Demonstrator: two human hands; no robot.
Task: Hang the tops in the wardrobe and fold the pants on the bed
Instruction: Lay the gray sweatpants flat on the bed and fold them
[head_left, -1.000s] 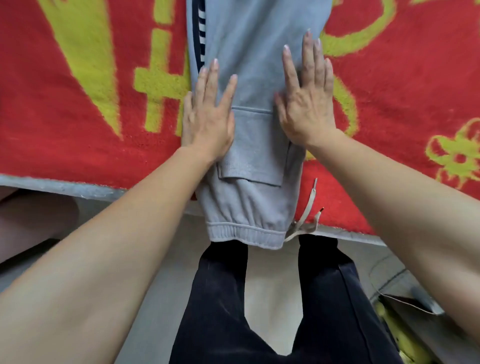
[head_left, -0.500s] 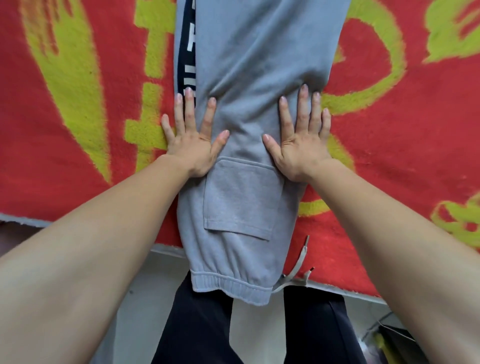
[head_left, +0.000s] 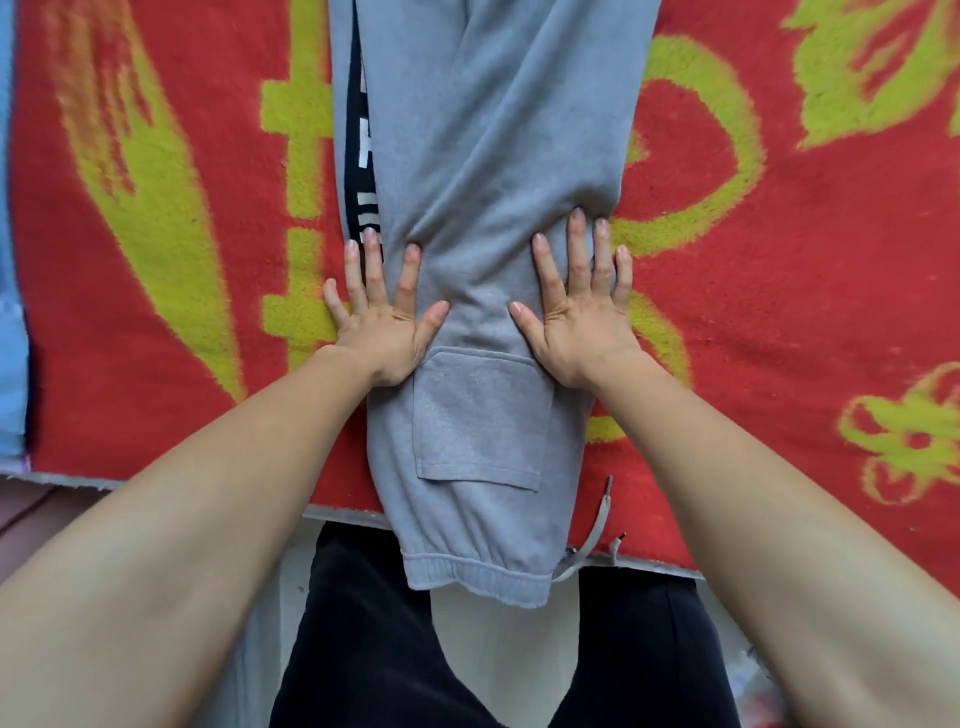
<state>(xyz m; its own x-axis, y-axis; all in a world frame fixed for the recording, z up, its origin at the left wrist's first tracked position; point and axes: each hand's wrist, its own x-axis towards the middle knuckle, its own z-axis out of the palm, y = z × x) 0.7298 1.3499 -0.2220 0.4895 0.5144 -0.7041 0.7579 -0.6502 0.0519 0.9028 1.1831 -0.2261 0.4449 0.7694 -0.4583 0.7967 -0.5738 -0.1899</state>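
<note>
**Grey sweatpants pressed flat across the bed's near edge**

The grey sweatpants (head_left: 483, 156) lie lengthwise down the middle of a red blanket (head_left: 779, 291) with a yellow-green pattern that covers the bed. Their elasticated end (head_left: 478, 577) hangs past the blanket's near edge, and a drawstring (head_left: 597, 525) trails at its right corner. A patch pocket (head_left: 478, 415) faces up just below the hands.

The left hand (head_left: 382, 322) lies flat with fingers spread wide. It sits across the pants' left edge, its outer fingers on the blanket, beside a black stripe with white lettering (head_left: 363, 156). The right hand (head_left: 582, 322) is equally flat and spread, pressing along the right edge where the fabric bunches into creases. Neither hand grips anything.

Broad stretches of blanket lie on both sides. A light blue cloth (head_left: 10, 312) borders the far left. The person's black trousers (head_left: 363, 649) stand against the bed edge.
</note>
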